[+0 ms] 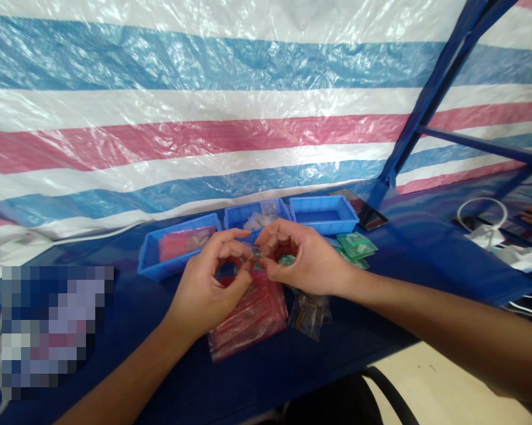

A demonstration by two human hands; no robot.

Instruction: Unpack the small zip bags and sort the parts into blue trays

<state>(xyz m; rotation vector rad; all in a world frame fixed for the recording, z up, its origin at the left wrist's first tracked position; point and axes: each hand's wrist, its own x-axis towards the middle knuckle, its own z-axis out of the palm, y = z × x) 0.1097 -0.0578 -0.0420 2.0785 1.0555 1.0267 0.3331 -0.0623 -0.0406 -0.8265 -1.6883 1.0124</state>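
Observation:
My left hand and my right hand meet near the middle of the table, each with thumb and fingers pinched. Between the fingertips is a small clear plastic bag; the fingers mostly cover it, and its contents cannot be made out. Beneath the hands lies a stack of red plastic bags, flat on the blue tabletop. Just right of it, under my right wrist, rests a clear bag holding small brownish pieces. Green packets lie beyond my right forearm.
Three blue trays stand in a row behind the hands: the left tray holds red bags, the middle tray clear bags, and the right tray shows its bare bottom. A dark phone lies beside them. A blue metal frame rises at right.

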